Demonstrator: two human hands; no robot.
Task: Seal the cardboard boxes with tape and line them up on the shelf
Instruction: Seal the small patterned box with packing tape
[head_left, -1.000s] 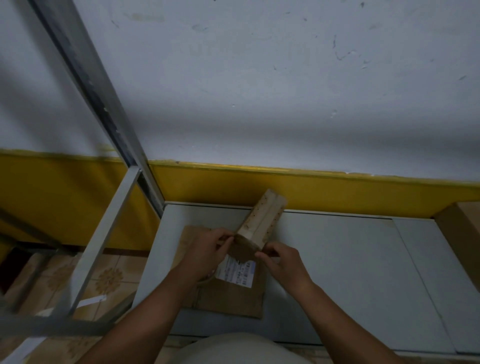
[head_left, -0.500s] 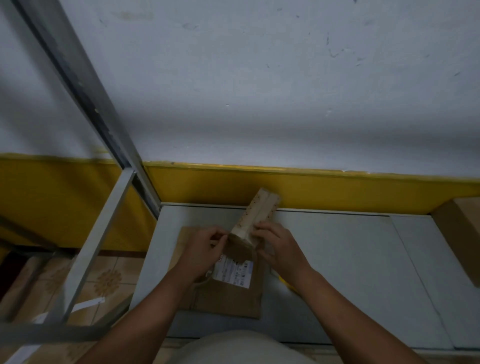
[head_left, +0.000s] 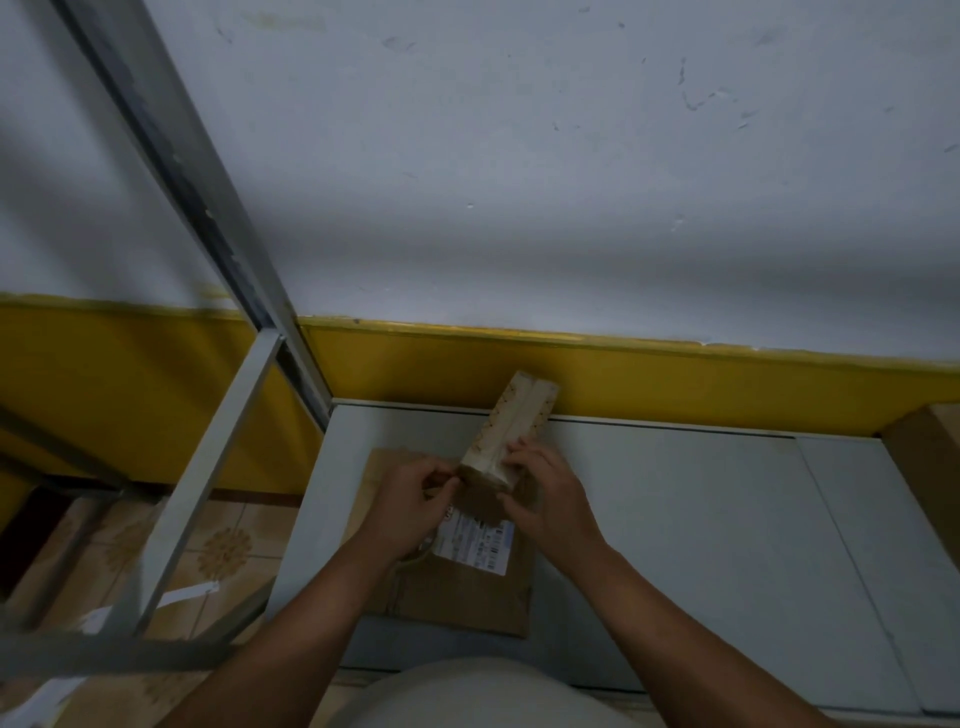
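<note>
**Both hands on the pale box, left part of the shelf**

I see one long pale cardboard box (head_left: 511, 426) between the two hands, over the far edge of a flat brown parcel (head_left: 467, 597) that lies on the grey shelf (head_left: 675, 519). The box runs from the hands toward the far right, and its far end reaches the yellow band of the wall (head_left: 675, 374). A seam runs along the middle of its upper face. I cannot tell whether its near end rests on the parcel or is lifted clear.

The left hand (head_left: 410, 506) has its fingers curled and pinches the near left corner of the box. The right hand (head_left: 550, 499) grips the near right side, fingers bent round it.

A white printed label (head_left: 478, 545) sits on the parcel, just near of the hands and partly covered by them.

A brown box (head_left: 930, 467) stands at the far right edge of the shelf, well apart. A grey metal post (head_left: 208, 208) rises on the left.
</note>
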